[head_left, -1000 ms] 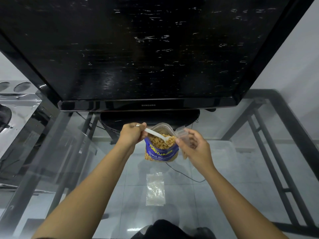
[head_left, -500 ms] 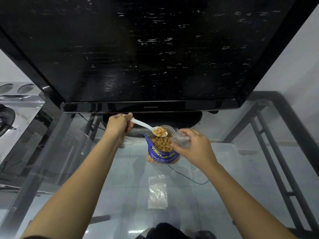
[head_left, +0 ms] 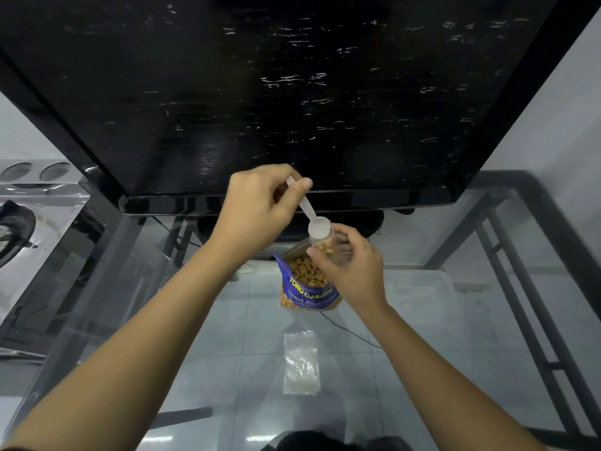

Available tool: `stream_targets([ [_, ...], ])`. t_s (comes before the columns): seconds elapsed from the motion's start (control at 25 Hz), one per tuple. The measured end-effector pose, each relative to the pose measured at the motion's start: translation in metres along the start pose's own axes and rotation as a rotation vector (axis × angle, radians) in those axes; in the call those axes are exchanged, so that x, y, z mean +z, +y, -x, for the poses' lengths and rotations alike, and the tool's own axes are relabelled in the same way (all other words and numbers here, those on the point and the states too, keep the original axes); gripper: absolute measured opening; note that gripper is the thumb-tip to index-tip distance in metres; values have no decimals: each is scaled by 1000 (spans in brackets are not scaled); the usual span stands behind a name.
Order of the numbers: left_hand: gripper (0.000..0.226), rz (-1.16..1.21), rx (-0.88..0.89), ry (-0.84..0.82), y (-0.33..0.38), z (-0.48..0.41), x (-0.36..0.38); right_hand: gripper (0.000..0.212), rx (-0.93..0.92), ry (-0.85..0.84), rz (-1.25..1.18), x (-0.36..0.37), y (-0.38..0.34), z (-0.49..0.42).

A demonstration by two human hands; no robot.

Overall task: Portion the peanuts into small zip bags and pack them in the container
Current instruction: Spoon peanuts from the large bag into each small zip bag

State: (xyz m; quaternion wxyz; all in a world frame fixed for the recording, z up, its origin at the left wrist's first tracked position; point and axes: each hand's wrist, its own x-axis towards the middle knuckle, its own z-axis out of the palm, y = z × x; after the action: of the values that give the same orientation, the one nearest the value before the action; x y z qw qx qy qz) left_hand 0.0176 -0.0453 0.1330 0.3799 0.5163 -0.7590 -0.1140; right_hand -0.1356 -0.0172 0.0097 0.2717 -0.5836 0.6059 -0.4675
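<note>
Head view: left hand [head_left: 257, 209] pinched the white plastic spoon [head_left: 313, 219] by its handle end. The handle ran down and right, with the bowl tipped at the mouth of the small zip bag [head_left: 340, 253]. Right hand [head_left: 356, 271], just below the bowl, gripped that bag with curled fingers, a few peanuts [head_left: 325, 248] showing inside. Both hung just above the open Tong Garden peanut pouch [head_left: 307, 288] on the glass table [head_left: 227, 320]; spare zip bags [head_left: 300, 362] lay nearer the wearer.
</note>
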Motion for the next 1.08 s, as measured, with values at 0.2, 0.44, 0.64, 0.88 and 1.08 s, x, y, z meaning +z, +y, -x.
stream_targets([
  [0.2, 23, 228, -255, 207, -16, -9, -14, 45, 51, 50, -98, -6, 0, 3],
  [0.44, 19, 180, -555, -154, -61, 25, 36, 23, 137, 60, -322, -26, 0, 12],
  [0.64, 67, 11, -631, -146, -62, 61, 58, 27, 259, 61, -383, -38, 4, 18],
  [0.88, 16, 519, -512, -330, -3, 96, 72, 27, 311, 34, -420, -53, 3, 28],
  [1.08, 8, 773, -705, -360, 8, 123, 108, 42, 434, -136, -430, -68, 16, 38],
])
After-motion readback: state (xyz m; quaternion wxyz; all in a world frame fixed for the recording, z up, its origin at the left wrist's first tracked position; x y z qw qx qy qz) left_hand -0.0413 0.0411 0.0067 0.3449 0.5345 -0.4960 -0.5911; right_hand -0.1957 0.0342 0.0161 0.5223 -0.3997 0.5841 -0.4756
